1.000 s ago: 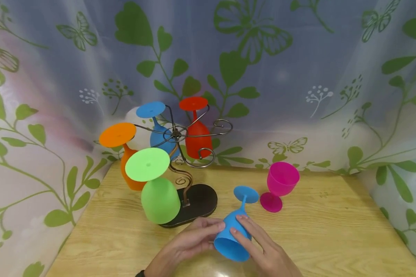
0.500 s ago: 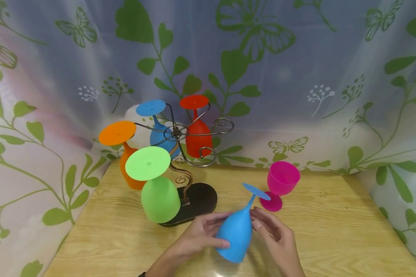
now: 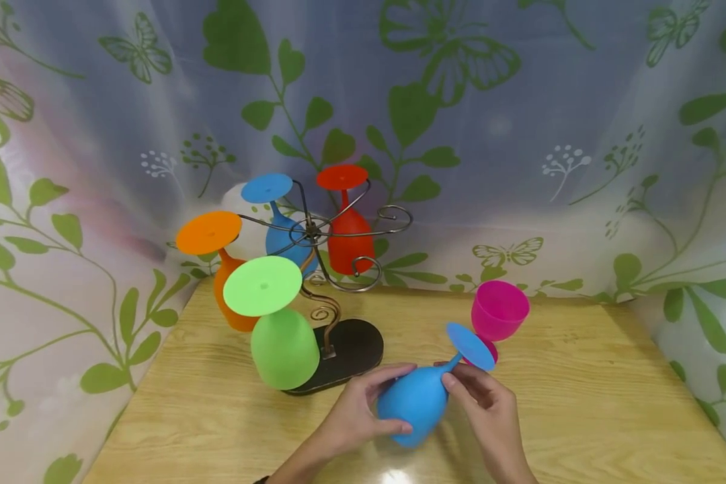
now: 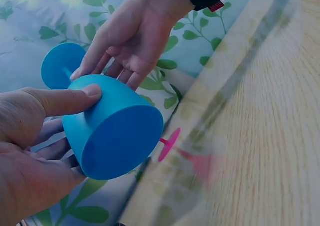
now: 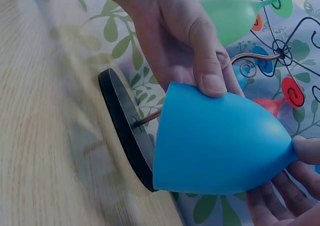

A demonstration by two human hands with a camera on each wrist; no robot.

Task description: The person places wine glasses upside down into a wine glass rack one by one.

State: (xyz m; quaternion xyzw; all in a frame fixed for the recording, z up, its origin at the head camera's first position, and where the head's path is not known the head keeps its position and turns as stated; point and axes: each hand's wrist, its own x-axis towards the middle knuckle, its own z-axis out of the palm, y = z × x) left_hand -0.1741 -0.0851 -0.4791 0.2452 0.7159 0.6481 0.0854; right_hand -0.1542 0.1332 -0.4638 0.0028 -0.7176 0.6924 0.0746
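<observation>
A blue goblet [image 3: 414,403] is held above the table, tilted with its foot toward the back right and its mouth toward the front left. My left hand [image 3: 359,410] grips the bowl, thumb on the near side and fingers on the far side. At the stem end, my right hand [image 3: 490,410] pinches where the bowl narrows, as the right wrist view also shows on the blue bowl [image 5: 220,141]. The left wrist view looks onto the goblet's mouth [image 4: 122,143]. Behind the goblet's foot stands an upright magenta goblet [image 3: 500,310], its own foot partly hidden.
A metal rack [image 3: 312,230] with a black base [image 3: 353,349] stands at left. Upside down on it hang a green goblet [image 3: 284,349], an orange goblet [image 3: 208,233], another blue goblet [image 3: 287,238] and a red goblet [image 3: 351,242]. Two curled arms bear none. A patterned curtain [image 3: 496,168] surrounds the table.
The blue goblet has turned, its foot swinging right and its mouth away from view. My right hand has shifted from the bowl to the stem end; the left keeps hold of the bowl.
</observation>
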